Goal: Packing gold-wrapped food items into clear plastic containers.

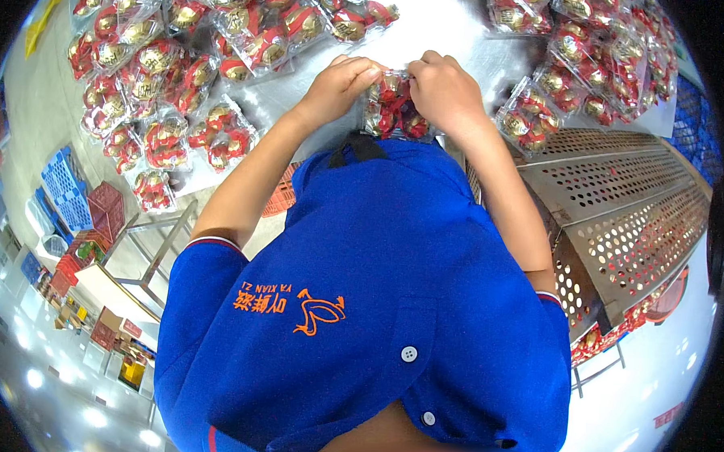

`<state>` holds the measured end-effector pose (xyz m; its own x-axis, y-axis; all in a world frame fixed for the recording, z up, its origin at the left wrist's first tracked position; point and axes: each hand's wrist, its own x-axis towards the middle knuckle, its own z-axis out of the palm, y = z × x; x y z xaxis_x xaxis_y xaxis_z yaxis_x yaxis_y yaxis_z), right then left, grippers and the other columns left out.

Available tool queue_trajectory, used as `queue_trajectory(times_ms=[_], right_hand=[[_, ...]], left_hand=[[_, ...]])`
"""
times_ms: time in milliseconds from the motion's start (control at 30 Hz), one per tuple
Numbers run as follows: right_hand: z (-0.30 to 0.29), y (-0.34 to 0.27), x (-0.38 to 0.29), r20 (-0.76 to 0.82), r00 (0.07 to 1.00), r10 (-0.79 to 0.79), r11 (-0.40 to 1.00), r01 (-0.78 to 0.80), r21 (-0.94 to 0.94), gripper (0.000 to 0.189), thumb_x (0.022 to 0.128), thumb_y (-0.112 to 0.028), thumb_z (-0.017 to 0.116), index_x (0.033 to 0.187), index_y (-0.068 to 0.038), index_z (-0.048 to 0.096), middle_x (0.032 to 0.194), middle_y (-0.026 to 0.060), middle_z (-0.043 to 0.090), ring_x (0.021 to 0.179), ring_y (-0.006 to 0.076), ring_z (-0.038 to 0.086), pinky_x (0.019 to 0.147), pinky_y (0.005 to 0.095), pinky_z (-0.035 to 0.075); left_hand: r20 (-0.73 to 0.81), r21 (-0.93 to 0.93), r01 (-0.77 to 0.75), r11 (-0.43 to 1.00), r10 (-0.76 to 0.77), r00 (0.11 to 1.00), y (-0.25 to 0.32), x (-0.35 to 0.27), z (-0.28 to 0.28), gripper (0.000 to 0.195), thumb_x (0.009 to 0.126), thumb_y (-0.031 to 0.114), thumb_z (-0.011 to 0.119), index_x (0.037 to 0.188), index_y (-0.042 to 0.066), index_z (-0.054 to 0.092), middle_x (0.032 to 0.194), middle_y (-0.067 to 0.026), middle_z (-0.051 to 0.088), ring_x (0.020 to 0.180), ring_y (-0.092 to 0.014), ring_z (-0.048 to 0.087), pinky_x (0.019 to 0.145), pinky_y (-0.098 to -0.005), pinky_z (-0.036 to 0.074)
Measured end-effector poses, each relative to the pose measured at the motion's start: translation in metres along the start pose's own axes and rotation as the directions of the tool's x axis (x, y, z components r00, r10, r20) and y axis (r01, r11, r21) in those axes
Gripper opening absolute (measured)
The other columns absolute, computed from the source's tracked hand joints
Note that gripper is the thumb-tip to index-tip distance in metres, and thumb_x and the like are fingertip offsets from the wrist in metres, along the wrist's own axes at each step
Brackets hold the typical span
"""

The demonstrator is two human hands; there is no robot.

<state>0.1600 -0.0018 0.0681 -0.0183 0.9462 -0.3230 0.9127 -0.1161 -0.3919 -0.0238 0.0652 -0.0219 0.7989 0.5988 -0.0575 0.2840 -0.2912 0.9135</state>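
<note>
Close to my waist, at the near edge of a shiny metal table [295, 93], a clear plastic packet [396, 109] of red-and-gold wrapped pieces is held between my hands. My left hand [339, 87] pinches its upper left corner between thumb and fingers. With curled fingers, my right hand [443, 90] grips the upper right side and covers part of it. The gold sides of the pieces in this packet hardly show; mostly red wrapping faces me. Nearest to my right hand lies another filled packet [529, 116].
Many similar packets [156, 84] are heaped on the table's left, with another heap [606, 49] at right. A perforated metal chute or guard [617, 219] stands beside my right arm. Left of the table are a metal frame [154, 259], a blue plastic crate [67, 189] and red crates [105, 209].
</note>
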Motion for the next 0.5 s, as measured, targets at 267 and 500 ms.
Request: queue_trajectory(times_ms=[267, 500], right_hand=[[0.014, 0.01, 0.019, 0.044, 0.98, 0.195, 0.976, -0.19, -0.107, 0.015, 0.082, -0.01, 0.05, 0.088, -0.003, 0.062, 0.084, 0.0176, 0.066, 0.084, 0.0336, 0.064, 0.073, 0.0416, 0.051], [-0.003, 0.019, 0.012, 0.227, 0.968, 0.106, 0.983, -0.136, 0.121, 0.016, 0.084, -0.016, 0.051, 0.088, -0.005, 0.063, 0.092, 0.0165, 0.065, 0.088, 0.0331, 0.063, 0.075, 0.0422, 0.049]], left_hand=[[0.037, -0.243, 0.245, 0.938, -0.243, 0.969, 0.015, 0.002, 0.0, 0.018, 0.093, 0.011, 0.053, 0.108, 0.002, 0.058, 0.095, -0.009, 0.064, 0.091, -0.016, 0.061, 0.081, -0.028, 0.048], [-0.078, -0.117, 0.116, 0.986, -0.125, 0.989, 0.009, 0.0, 0.007, 0.019, 0.087, 0.013, 0.058, 0.106, 0.01, 0.058, 0.087, -0.0062, 0.067, 0.08, -0.021, 0.062, 0.073, -0.0325, 0.049]])
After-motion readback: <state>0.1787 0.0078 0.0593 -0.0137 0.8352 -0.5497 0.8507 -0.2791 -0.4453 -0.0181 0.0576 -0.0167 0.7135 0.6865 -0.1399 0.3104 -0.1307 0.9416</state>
